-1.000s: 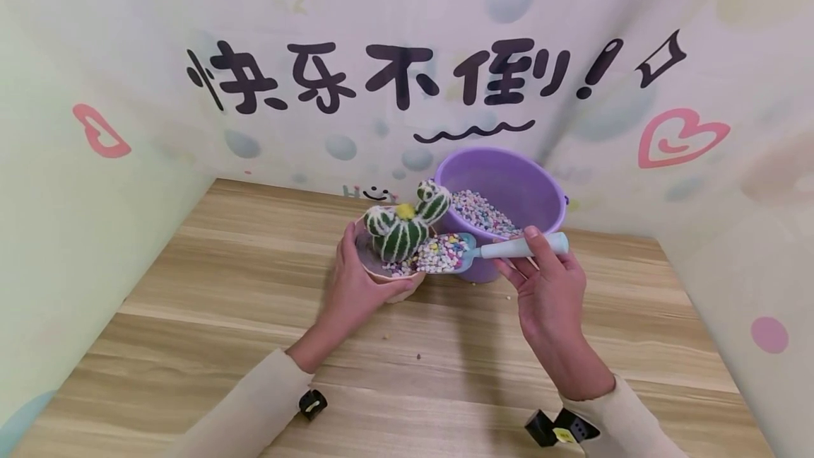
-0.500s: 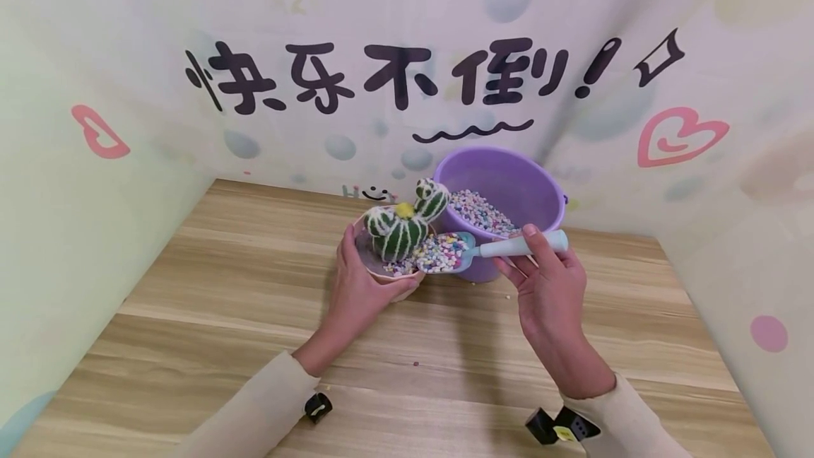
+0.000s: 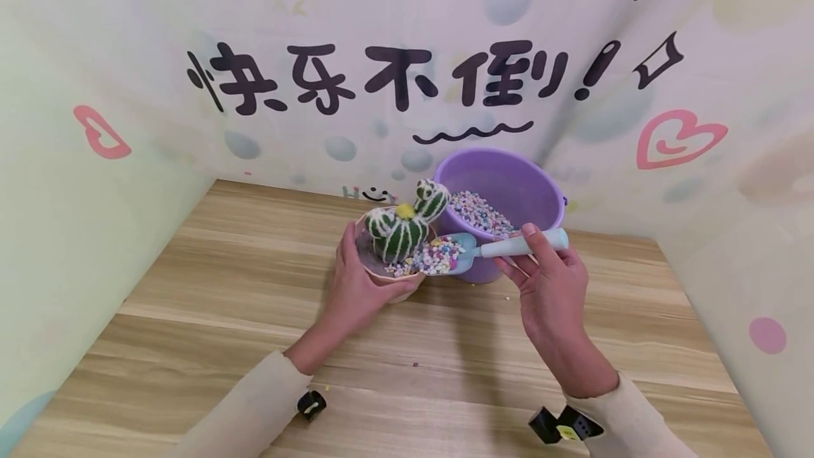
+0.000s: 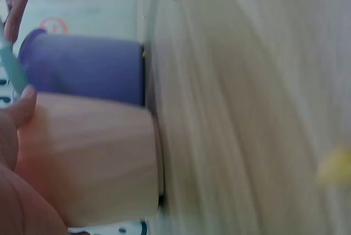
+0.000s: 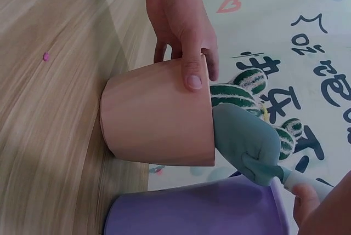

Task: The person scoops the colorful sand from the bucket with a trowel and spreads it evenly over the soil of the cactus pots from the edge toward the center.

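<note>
My left hand [image 3: 357, 287] grips the rim and side of a peach-coloured flower pot [image 5: 156, 117], thumb towards me. Inside the pot stands a green knitted-looking cactus [image 3: 400, 237] with white stripes and a yellow top, with some coloured pebbles around its base. In my right hand [image 3: 552, 292] is a light-blue hand trowel [image 3: 509, 249], pinched by its handle between thumb and fingers. The blade's tip lies at the pot's right rim. A heap of multicoloured pebbles [image 3: 441, 257] sits on the blade. Part of the pot's inside is hidden by the cactus.
Right behind the trowel stands a purple bucket [image 3: 534, 193], partly filled with more pebbles [image 3: 480, 210]. Stray pebbles lie on the wooden table [image 3: 222, 288], one of them a pink pebble [image 5: 46, 57]. A printed cloth wall [image 3: 356, 140] closes off the back.
The pebble heap on the trowel has shrunk a little and shifted towards the pot, baring more of the blue blade. Both hands stay nearly in place; the left forearm has shifted slightly.
</note>
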{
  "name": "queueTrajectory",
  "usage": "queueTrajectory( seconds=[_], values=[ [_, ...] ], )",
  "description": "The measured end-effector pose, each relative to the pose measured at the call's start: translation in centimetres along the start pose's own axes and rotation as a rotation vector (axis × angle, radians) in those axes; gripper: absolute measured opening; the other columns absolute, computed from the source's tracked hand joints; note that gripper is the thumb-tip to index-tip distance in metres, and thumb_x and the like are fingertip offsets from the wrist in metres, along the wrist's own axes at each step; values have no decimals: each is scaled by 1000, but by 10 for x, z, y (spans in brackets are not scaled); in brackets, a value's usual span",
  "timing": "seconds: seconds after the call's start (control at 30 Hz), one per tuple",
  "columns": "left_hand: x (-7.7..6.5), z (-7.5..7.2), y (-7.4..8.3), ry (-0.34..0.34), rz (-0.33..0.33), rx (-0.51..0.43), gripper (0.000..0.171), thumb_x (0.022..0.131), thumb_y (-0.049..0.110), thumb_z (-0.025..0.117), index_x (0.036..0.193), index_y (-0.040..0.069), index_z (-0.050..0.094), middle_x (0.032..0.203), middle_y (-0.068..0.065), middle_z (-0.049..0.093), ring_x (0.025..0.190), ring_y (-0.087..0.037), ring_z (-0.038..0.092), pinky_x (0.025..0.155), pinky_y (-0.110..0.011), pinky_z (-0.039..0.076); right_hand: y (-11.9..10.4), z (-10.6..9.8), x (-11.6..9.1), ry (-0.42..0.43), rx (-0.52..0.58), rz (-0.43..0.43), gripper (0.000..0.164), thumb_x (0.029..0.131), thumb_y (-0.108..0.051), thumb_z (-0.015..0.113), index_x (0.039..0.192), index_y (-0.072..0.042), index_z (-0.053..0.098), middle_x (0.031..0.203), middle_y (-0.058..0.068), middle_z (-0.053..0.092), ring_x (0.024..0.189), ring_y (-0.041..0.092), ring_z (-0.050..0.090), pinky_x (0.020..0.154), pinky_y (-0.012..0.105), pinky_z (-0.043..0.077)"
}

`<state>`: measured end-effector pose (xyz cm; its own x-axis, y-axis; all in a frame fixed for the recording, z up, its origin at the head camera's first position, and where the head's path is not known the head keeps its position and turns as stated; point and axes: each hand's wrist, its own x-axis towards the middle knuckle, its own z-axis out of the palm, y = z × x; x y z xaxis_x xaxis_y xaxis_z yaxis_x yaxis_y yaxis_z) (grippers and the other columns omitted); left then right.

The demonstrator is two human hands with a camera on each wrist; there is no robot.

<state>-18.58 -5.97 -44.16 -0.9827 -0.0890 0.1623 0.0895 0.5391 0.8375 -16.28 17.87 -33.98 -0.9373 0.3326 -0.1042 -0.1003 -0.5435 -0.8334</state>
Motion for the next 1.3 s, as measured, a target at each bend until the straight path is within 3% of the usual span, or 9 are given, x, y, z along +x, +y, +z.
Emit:
queueTrajectory(
  seconds=[0.23,0.47,0.77,1.03,1.17,1.3],
  values=[
    [4,-8,-6,-60,26,20,137,58,57,88,157,21,-1,160,-13,18,141,-39,28,111,-59,29,-1,0,-1,-11,-8,3,35,84,-16,77,106,-1,54,84,7,69,71,22,72,68,38,60],
    [0,-2,-6,-12,13,47,138,57,56,89,157,20,1,159,-16,17,139,-42,29,108,-62,31,-2,1,-2,-22,5,14,38,84,-15,76,109,1,52,86,8,67,73,23,73,69,39,60],
    [-7,7,-1,53,-3,60,138,57,63,86,157,16,3,158,-17,19,138,-42,31,109,-63,29,0,3,-2,-31,-21,20,29,85,-15,76,100,-2,56,82,8,69,73,24,73,72,42,59],
    [-10,14,6,89,-19,66,136,59,54,89,156,13,3,156,-17,21,137,-37,33,109,-59,31,-1,5,-2,-54,-50,6,27,85,-16,76,97,-2,56,81,10,71,78,26,74,73,42,59],
    [-11,15,9,91,-23,73,137,58,54,89,156,13,3,156,-17,21,138,-36,32,109,-59,30,-1,6,-1,-64,-70,-12,27,86,-15,75,98,-2,56,84,11,72,76,25,74,72,42,59],
    [-9,9,7,49,-25,70,138,57,57,89,156,15,1,157,-15,19,140,-37,29,111,-60,28,-3,8,-1,-66,-73,-19,28,85,-14,76,100,-1,56,84,10,72,74,24,73,71,42,60]
  ],
)
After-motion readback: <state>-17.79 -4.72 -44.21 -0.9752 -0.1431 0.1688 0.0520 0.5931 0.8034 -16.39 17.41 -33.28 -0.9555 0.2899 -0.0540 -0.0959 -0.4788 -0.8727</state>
